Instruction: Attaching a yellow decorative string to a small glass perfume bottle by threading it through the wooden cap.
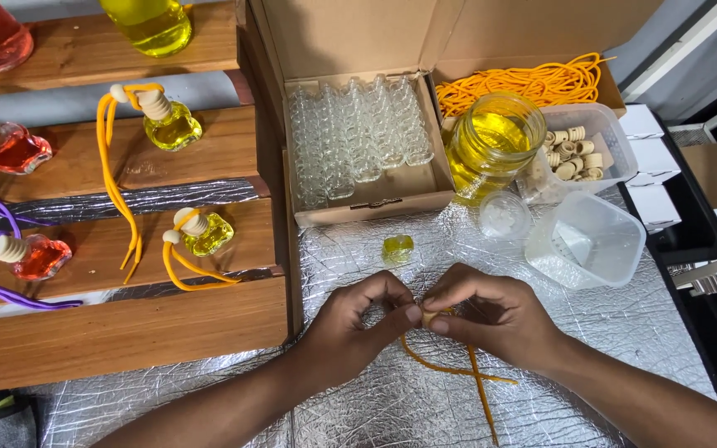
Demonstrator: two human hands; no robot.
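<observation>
Head view shows a small wooden cap [431, 315] pinched between the fingertips of the left hand [350, 323] and right hand [491, 319], both closed tight on it, low over the silver foil mat [624, 332]. An orange cord [458, 373] trails from the cap toward the person. Just beyond the hands sits a small yellow-filled bottle [397, 248], then a cardboard box of empty glass bottles [358, 141] and a jar of yellow liquid [491, 145].
</observation>
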